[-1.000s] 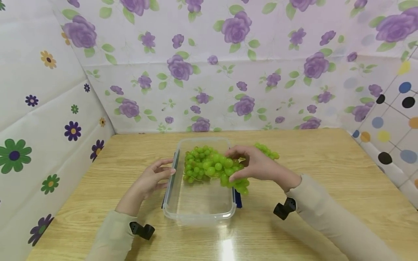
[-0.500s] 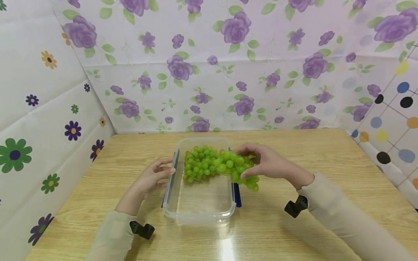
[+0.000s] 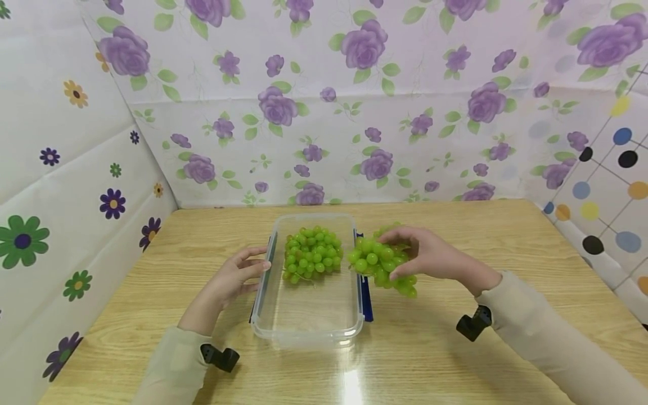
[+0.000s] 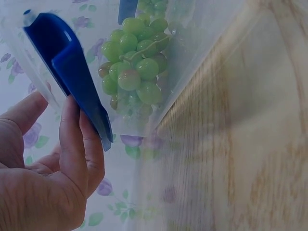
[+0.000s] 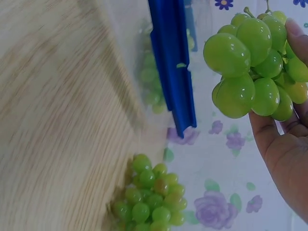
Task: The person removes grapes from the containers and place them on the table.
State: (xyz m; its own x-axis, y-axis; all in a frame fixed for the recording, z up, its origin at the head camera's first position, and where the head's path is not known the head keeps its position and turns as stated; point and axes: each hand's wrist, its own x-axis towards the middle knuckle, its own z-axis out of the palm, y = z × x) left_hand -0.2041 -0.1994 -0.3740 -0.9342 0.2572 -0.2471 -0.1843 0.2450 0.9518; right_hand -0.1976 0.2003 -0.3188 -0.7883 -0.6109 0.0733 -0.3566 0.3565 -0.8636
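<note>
Across the back: a rose cloth (image 3: 283, 73), purple on white, with a flower-print cloth (image 3: 66, 185) at the left and a dotted cloth (image 3: 604, 219) at the right.
Table (image 3: 481, 236): pale wood grain, reaching back to the rose cloth, a streak of glare near its front.
Clear box (image 3: 309, 333): standing on the table between the hands, open at the top, long sides running front to back.
Right hand (image 3: 430, 256): grasping, thumb and fingers around a bunch of green grapes.
Left hand (image 3: 239, 275): loose, fingers gently bent, tips resting against the clear box's left side and its blue left flap (image 4: 74, 67).
Held bunch (image 3: 379, 261): raised off the table, just outside the clear box's right wall.
Boxed bunch (image 3: 312, 254): lying inside the clear box, in its far half.
Table bunch (image 5: 149, 197): resting on the wood, partly hidden by the right hand in the head view.
Right flap (image 3: 367, 304): also blue, along the clear box's right wall, partly behind the held bunch.
Wrist cameras (image 3: 220, 358): black, one at each wrist.
</note>
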